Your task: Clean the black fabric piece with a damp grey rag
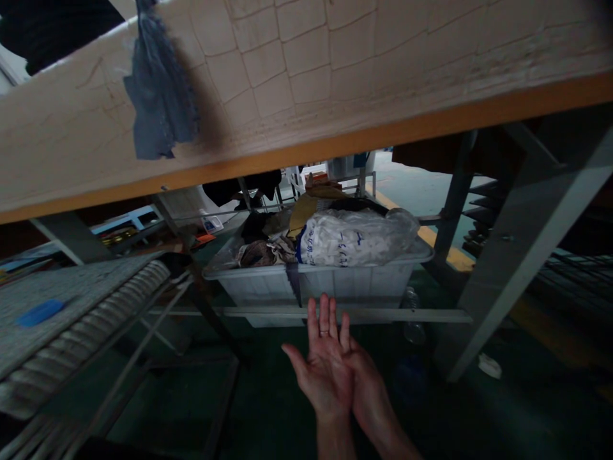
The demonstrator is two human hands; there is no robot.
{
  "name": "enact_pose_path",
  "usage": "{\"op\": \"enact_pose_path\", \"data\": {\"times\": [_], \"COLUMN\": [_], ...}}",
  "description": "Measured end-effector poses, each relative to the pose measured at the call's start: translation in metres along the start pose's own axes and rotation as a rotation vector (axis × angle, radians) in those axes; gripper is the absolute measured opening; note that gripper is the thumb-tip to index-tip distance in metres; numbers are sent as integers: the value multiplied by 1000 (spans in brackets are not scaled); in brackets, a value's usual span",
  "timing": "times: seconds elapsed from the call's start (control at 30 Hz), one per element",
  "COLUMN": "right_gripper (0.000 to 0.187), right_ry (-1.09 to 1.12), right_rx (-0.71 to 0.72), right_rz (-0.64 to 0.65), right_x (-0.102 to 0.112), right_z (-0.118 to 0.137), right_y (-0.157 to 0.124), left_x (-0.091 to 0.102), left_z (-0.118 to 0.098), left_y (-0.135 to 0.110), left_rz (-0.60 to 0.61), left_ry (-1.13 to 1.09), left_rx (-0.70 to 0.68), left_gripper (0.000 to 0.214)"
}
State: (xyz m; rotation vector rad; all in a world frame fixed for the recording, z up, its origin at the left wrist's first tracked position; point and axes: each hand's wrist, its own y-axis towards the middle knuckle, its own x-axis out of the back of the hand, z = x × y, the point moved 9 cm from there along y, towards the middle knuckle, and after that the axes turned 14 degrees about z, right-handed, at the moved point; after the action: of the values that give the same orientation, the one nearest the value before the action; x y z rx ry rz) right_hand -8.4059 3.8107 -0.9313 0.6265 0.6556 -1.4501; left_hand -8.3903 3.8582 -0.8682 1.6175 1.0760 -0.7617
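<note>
Nearest to us, our 2 hands are pressed side by side below the bench, palms half turned up and fingers stretched out flat: the left hand lies in front, thumb splayed to the left and a ring on 1 finger, while the right hand is tucked against it and partly covered, so we see only its heel and edge. Both are wide and empty, holding nothing, and their fingertips point up at the pale metal crossbar that runs between the bench legs just ahead of them, not quite touching it as far as we can tell. Under them is the dark green floor. To our left a ribbed grey mat slopes over a frame, with a small blue piece lying on it. Just beyond the crossbar stands a grey plastic bin, pushed under the bench, probably to keep it out of the way, and heaped full: a clear bag of white pieces lies on top at the right, crumpled cloth and scraps at the left. A slanted grey bench leg stands at the right. Overhead, the bench fills the upper view, its pale cracked underside edged in orange, with a blue-grey rag hanging over it at the left.
</note>
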Motion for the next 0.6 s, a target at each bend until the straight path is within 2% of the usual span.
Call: {"op": "enact_pose_path", "data": {"times": [0.07, 0.13, 0.27, 0.33, 0.43, 0.53, 0.6], "right_gripper": [28, 26, 23, 19, 17, 19, 14], "right_ry": [38, -35, -434, -431, -257, -255, -227], "right_rx": [-21, -61, -143, -148, -176, -178, -154], "right_rz": [28, 75, 342, 419, 432, 381, 341], "right_x": [1, 2, -8, -12, -17, -16, -14], "right_z": [-2, -1, 11, 16, 15, 12, 13], "right_y": [2, 5, 10, 8, 5, 3, 3], "left_x": [-1, -4, -10, -11, -11, -13, -13], "left_z": [-4, -9, -18, -21, -23, -19, -17], "left_y": [0, 0, 0, 0, 0, 0, 0], "left_rz": [9, 24, 67, 71, 73, 84, 85], "left_ry": [19, 43, 69, 67, 57, 41, 27], "left_rx": [2, 5, 46, 56, 51, 63, 61], "left_gripper": [80, 82, 85, 85, 85, 88, 86]}}
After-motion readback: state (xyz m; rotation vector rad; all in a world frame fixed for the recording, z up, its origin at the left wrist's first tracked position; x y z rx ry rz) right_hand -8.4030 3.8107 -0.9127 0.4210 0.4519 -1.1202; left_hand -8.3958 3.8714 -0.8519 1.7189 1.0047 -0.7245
